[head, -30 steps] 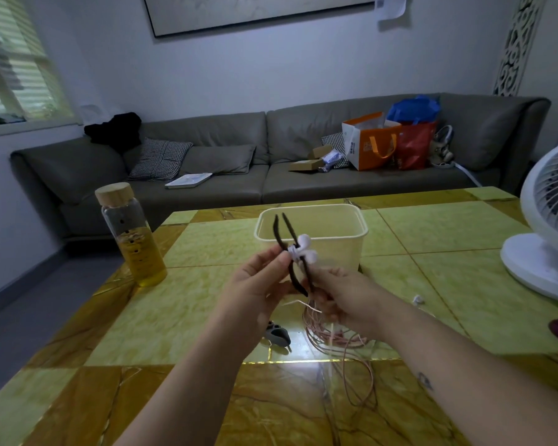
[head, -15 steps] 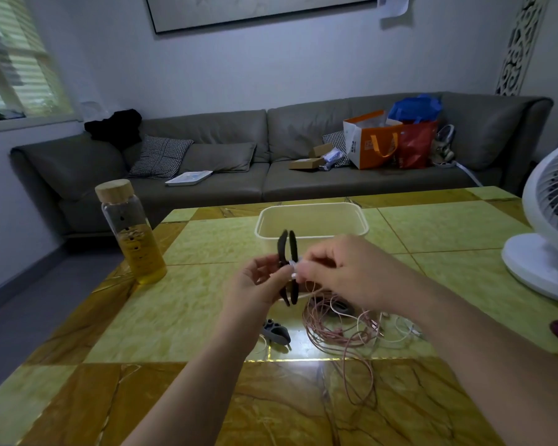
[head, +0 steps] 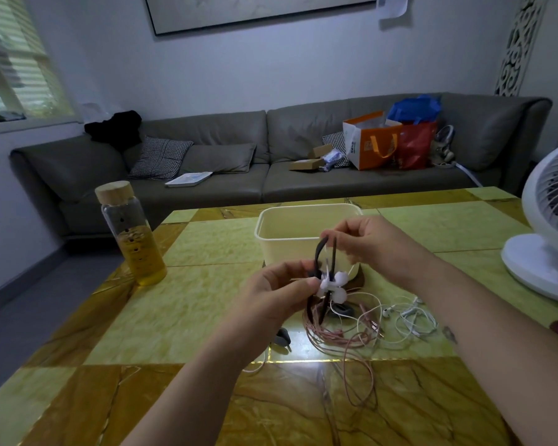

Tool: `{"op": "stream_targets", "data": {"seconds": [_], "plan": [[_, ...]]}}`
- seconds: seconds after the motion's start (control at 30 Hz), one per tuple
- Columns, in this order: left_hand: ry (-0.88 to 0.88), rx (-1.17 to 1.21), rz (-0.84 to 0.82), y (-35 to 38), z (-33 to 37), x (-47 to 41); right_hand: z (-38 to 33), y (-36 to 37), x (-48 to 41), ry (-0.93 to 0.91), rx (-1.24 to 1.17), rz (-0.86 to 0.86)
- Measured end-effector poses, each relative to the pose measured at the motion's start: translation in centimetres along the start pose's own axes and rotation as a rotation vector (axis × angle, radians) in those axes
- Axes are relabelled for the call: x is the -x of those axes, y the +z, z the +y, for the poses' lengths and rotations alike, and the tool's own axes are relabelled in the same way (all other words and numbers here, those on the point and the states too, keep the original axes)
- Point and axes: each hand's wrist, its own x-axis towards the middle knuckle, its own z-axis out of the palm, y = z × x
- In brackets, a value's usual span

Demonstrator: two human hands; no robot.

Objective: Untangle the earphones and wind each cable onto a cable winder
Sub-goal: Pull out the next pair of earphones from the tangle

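With the left hand [head: 271, 294] pinching the dark looped cable winder [head: 318, 252] above the yellow marble table [head: 207, 300] and the right hand [head: 368, 243] pinching its top, winding could snag the tangled pink cable [head: 335, 336] on the thin white earphones [head: 409, 317] beside it.

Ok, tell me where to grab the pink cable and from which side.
Probably best to pinch the pink cable at its loose near loop, from above. That loop lies alone on the table; the rest is heaped against the white earphones.
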Motion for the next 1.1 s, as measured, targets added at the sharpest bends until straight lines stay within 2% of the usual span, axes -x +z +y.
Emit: {"op": "stream_targets", "data": {"seconds": [0.13, 0.23, 0.37, 0.47, 0.53, 0.67, 0.8, 0.97, 1.1], "plan": [[0.040, 0.141, -0.029, 0.2, 0.7, -0.2, 1.9, 2.7, 1.1, 0.138, -0.414, -0.218], [0.047, 0.273, 0.060, 0.0, 0.8, -0.5, 2.0, 4.4, 1.9, 0.166, -0.504, -0.179], [0.014, 0.401, 0.236, -1.3, 0.5, -1.0, 1.4, 5.0, 2.4, 0.134, -0.254, -0.100], [-0.042, 0.419, 0.370, -2.5, 0.1, -1.5, 0.6, 4.8, 2.9, 0.093, -0.022, -0.205], [-0.076, 0.396, 0.392, -2.8, -0.2, -1.6, 0.1, 4.7, 3.1, 0.040, 0.123, -0.258], [-0.087, 0.209, 0.362, -2.9, -0.8, -1.2, -1.2, 3.7, 3.1, -0.028, 0.340, -0.262], [-0.078, -0.133, 0.305, -2.9, -1.1, -0.9, -2.5, 1.6, 2.3, -0.022, 0.466, -0.169], [-0.064, -0.549, 0.179, -3.2, -0.9, -0.5, -3.7, -0.7, 0.9, -0.064, 0.456, -0.023], [-0.051, -0.548, 0.088, -3.2, -0.7, -0.1, -3.8, -2.0, -0.1, -0.046, 0.380, 0.042]]}}
